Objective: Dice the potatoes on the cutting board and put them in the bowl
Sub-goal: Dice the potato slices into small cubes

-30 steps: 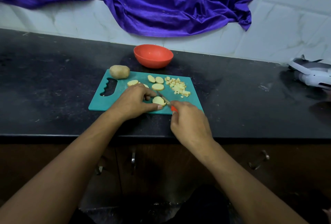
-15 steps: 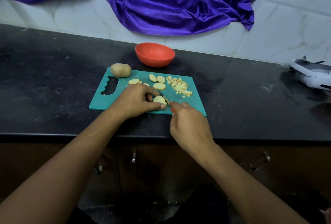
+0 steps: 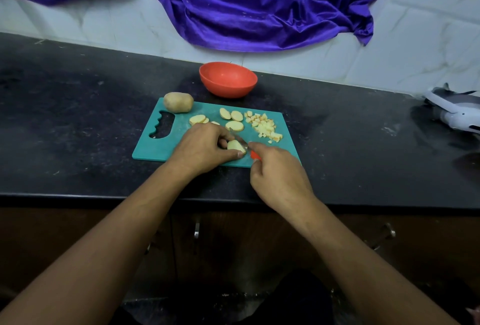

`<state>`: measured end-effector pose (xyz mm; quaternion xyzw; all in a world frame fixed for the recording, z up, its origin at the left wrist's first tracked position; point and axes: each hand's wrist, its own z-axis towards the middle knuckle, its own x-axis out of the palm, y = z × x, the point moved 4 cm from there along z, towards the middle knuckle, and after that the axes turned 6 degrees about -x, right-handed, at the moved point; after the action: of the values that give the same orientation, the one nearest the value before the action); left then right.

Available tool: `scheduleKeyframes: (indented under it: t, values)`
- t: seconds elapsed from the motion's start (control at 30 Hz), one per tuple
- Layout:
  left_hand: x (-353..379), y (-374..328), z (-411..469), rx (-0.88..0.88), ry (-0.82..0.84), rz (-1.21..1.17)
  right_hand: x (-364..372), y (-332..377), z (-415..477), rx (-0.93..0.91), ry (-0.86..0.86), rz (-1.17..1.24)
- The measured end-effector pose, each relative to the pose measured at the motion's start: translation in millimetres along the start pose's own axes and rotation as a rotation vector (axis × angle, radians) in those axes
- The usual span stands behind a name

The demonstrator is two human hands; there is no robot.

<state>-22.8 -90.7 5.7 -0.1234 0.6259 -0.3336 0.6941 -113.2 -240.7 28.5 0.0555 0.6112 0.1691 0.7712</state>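
Observation:
A teal cutting board [image 3: 166,147] lies on the black counter. My left hand [image 3: 202,147] pinches a potato slice [image 3: 234,146] flat near the board's front edge. My right hand [image 3: 278,176] grips a knife [image 3: 240,140] by its red handle, the blade lying across the held slice. Several more round slices [image 3: 234,125] sit mid-board, and a pile of diced potato [image 3: 263,126] lies at the right. A whole unpeeled potato [image 3: 178,102] rests at the board's back left corner. The red bowl [image 3: 228,80] stands just behind the board, its inside looking empty.
A purple cloth [image 3: 233,5] hangs down the white tiled wall behind the bowl. A white and grey device [image 3: 457,111] lies at the counter's right end. The counter's front edge [image 3: 78,196] runs just below the board, with cabinet doors underneath.
The knife blade has shifted slightly along the slice held by my left hand. Both hands stay in nearly the same place over the board's front edge.

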Motion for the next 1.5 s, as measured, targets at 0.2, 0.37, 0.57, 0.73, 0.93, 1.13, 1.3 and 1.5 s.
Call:
scheduleKeyframes:
  t: [0.2, 0.37, 0.57, 0.73, 0.93, 1.13, 1.3, 1.5]
  values:
    - [-1, -1, 1, -0.008, -0.007, 0.005, 10, 2, -4, -0.041, 0.038, -0.117]
    - [1, 1, 2, -0.001, -0.014, 0.026, 18, 0, -7, -0.101, 0.069, -0.227]
    - [5, 5, 3, 0.003, -0.037, 0.031, 12, -24, -5, 0.086, 0.021, 0.043]
    - [8, 7, 2, 0.011, -0.050, 0.054, 4, -40, 0, 0.277, 0.019, 0.389]
    - [7, 7, -1, 0.039, -0.085, 0.045, 3, -20, -7, 0.075, 0.035, 0.162]
    - [4, 5, -3, 0.048, -0.102, 0.060, 2, -10, -7, 0.022, 0.048, 0.058]
    - [4, 7, -3, 0.038, -0.150, 0.084, 3, -5, -8, -0.008, 0.054, -0.010]
    - [5, 6, -5, 0.027, -0.198, 0.079, 8, -1, -16, -0.037, 0.054, -0.059]
